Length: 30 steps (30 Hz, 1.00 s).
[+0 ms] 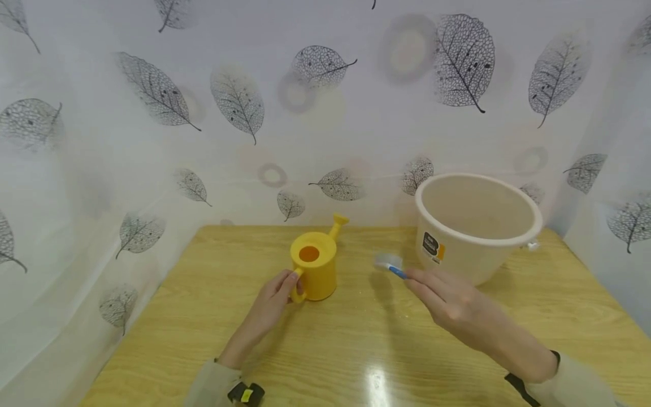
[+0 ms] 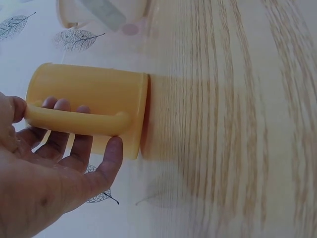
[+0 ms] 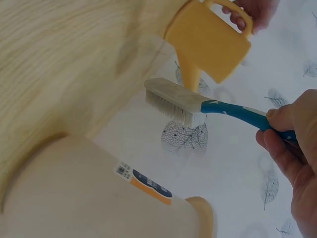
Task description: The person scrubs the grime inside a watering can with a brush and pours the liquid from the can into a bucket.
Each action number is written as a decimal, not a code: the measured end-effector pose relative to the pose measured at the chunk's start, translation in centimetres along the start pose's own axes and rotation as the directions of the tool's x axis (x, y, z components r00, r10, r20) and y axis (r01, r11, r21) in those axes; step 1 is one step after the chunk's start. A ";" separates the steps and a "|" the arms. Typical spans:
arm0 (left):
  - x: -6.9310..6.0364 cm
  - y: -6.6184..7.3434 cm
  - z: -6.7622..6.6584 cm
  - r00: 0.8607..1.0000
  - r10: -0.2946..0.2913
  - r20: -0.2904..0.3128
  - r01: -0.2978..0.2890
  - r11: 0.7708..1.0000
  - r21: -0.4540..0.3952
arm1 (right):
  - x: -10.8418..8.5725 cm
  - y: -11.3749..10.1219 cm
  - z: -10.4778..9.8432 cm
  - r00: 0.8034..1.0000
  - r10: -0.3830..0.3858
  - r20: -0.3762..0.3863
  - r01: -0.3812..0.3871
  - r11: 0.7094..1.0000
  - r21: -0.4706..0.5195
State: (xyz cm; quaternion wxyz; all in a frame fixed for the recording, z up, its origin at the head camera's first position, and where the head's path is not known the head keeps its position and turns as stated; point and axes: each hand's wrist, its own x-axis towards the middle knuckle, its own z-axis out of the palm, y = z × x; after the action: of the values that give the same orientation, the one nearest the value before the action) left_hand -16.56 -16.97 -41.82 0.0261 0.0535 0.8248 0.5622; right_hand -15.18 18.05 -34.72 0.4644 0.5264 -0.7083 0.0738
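A yellow watering can (image 1: pixel 321 274) stands upright on the wooden table, its spout pointing to the back right. My left hand (image 1: pixel 272 297) grips its handle, and in the left wrist view the fingers pass behind the handle (image 2: pixel 74 121). My right hand (image 1: pixel 458 305) holds a scrub brush (image 3: pixel 173 99) by its blue handle (image 3: pixel 237 113). The brush head is white with pale bristles and is held in the air above the table, between the can and the bucket. In the head view the brush head looks blurred.
A large cream bucket (image 1: pixel 478 260) with a dark and orange label stands at the back right, just beyond my right hand. Behind the wooden table (image 1: pixel 305 350) hangs a white sheet (image 1: pixel 346 130) printed with grey leaves.
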 end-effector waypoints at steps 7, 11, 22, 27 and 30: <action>-0.1 -0.3 0.0 1.000 -0.005 -0.004 0.005 1.000 0.001 | -1.5 -0.5 0.5 0.998 -0.008 0.061 0.011 0.999 -0.047; -0.2 -0.4 0.0 1.000 -0.006 -0.007 0.006 1.000 -0.010 | -2.2 -0.5 0.7 0.993 -0.034 0.112 0.044 0.995 -0.088; -0.1 -0.2 -0.1 1.000 -0.002 -0.004 0.002 1.000 -0.017 | -3.4 -0.9 1.0 0.975 -0.046 0.217 0.070 0.992 -0.103; -0.2 -0.2 -0.1 1.000 -0.005 -0.002 0.005 1.000 -0.013 | -3.3 -1.7 1.2 0.967 -0.062 0.247 0.080 0.995 -0.065; -0.3 -0.2 -0.1 1.000 -0.012 0.001 0.012 1.000 -0.018 | -3.3 -2.3 1.4 0.963 -0.083 0.257 0.095 0.995 -0.034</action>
State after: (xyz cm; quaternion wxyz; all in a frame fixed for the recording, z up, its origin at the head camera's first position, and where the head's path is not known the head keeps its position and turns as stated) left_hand -16.24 -17.21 -41.96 0.0304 0.0486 0.8200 0.5695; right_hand -14.09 18.45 -38.80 0.3841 0.5519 -0.7395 -0.0318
